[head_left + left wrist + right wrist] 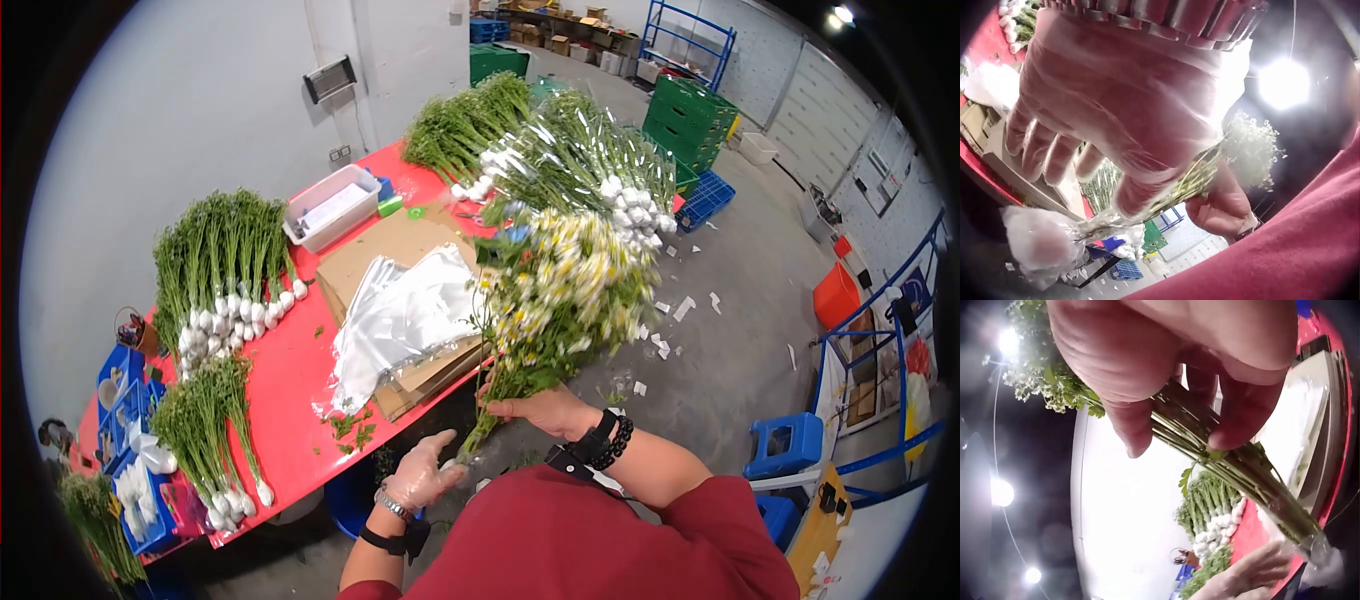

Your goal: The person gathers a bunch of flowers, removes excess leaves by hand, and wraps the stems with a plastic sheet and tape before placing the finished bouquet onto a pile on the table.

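A bunch of white-and-yellow flowers [570,280] is held over the table's front edge. My bare right hand [545,410] grips its stems, and in the right wrist view the fingers [1241,419] and thumb curl round the green stems [1229,469]. White, plastic-covered wrapping [1044,244] surrounds the stem ends. My left hand [425,475], in a clear glove, is beside that lower end; in the left wrist view its fingers [1054,159] extend loosely, the thumb lying against or very near the stems. Whether the thumb touches them is unclear.
On the red table [290,430] are clear plastic sleeves [400,310] over cardboard [375,245], a white bin [330,207], and wrapped-end bunches at left [220,250] and back [470,130]. Blue trays [150,500] stand at far left, a blue stool [785,445] at right.
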Available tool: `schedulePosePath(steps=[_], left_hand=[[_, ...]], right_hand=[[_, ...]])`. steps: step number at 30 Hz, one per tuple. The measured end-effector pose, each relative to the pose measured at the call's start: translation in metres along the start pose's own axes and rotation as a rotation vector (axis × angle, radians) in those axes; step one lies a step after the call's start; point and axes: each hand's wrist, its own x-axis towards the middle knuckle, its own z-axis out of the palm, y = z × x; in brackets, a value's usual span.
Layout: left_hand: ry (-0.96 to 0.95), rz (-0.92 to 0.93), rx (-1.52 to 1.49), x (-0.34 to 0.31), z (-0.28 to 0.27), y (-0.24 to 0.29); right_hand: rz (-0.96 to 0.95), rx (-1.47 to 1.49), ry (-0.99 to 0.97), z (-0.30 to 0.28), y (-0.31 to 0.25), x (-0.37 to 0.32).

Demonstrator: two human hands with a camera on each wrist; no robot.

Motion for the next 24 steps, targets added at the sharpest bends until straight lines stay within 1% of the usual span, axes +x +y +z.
schedulePosePath(steps=[1, 2, 3, 4, 7, 10, 12, 13, 17, 18, 19, 20, 21, 22, 23, 24], left_hand=[[0.011, -0.130, 0.006, 0.000, 0.003, 0.001], [0.004, -0.117, 0.007, -0.002, 0.009, -0.004], [-0.036, -0.275, -0.196, -0.004, 0.016, -0.013], [-0.080, -0.438, -0.398, 0.000, 0.018, -0.011], [-0.133, -0.488, -0.415, 0.004, 0.024, -0.001], [-0.163, -0.523, -0.434, 0.016, 0.039, 0.001], [-0.149, -0.553, -0.474, 0.029, 0.051, 0.004], [-0.154, -0.558, -0.470, 0.037, 0.058, 0.004], [-0.108, -0.568, -0.460, 0.078, 0.091, 0.006], [-0.096, -0.565, -0.476, 0.090, 0.097, 0.012], [-0.100, -0.566, -0.455, 0.102, 0.103, 0.016], [-0.099, -0.544, -0.502, 0.111, 0.120, 0.003], [-0.077, -0.530, -0.499, 0.121, 0.126, 0.008], [-0.055, -0.515, -0.496, 0.139, 0.129, 0.020], [-0.043, -0.536, -0.438, 0.153, 0.128, 0.032], [0.009, -0.528, -0.460, 0.165, 0.135, 0.036]], right_hand=[[-0.063, -0.061, 0.055, -0.009, 0.005, -0.004], [-0.122, -0.120, 0.113, -0.021, 0.012, -0.009], [-0.265, -0.392, 0.146, -0.039, 0.024, -0.010], [-0.310, -0.491, 0.186, -0.053, 0.027, -0.015], [-0.331, -0.498, 0.265, -0.090, 0.028, -0.033], [-0.311, -0.411, 0.303, -0.127, 0.021, -0.048], [-0.296, -0.307, 0.298, -0.154, 0.015, -0.052], [-0.284, -0.210, 0.279, -0.167, 0.011, -0.053], [-0.172, 0.340, 0.194, -0.223, -0.012, -0.057], [-0.155, 0.394, 0.184, -0.239, -0.018, -0.056], [-0.160, 0.376, 0.172, -0.258, -0.024, -0.054], [-0.281, 0.006, 0.182, -0.281, -0.021, -0.049], [-0.397, -0.440, 0.261, -0.303, -0.019, -0.044], [-0.503, -0.799, 0.382, -0.317, -0.027, -0.039], [-0.504, -0.859, 0.435, -0.325, -0.032, -0.039], [-0.520, -0.913, 0.464, -0.335, -0.035, -0.038]])
